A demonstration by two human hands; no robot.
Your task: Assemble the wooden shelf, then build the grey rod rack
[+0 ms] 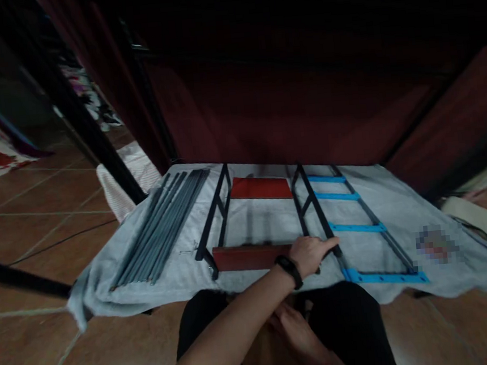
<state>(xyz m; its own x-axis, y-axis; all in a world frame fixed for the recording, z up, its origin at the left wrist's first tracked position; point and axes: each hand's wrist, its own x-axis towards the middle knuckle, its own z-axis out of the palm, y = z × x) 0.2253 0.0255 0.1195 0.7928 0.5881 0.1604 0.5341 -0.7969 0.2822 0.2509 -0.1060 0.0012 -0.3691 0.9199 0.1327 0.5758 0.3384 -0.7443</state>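
Pale grey cloth (pixel 399 206) spreads before you, over brown floor tiles (pixel 26 235). Your left hand (pixel 312 254), with a black wristband (pixel 289 270), lies on the right rail of a black-and-red frame (pixel 254 257), fingers over the bar; how firmly it grips cannot be told. Just right of that hand lies a rack with blue slats (pixel 358 227); farther right, a pixelated item (pixel 436 244), any writing unreadable; well left, grey rods (pixel 166 229). Your right hand (pixel 292 323) is below it, by your lap, fingers partly hidden, its hold unclear.
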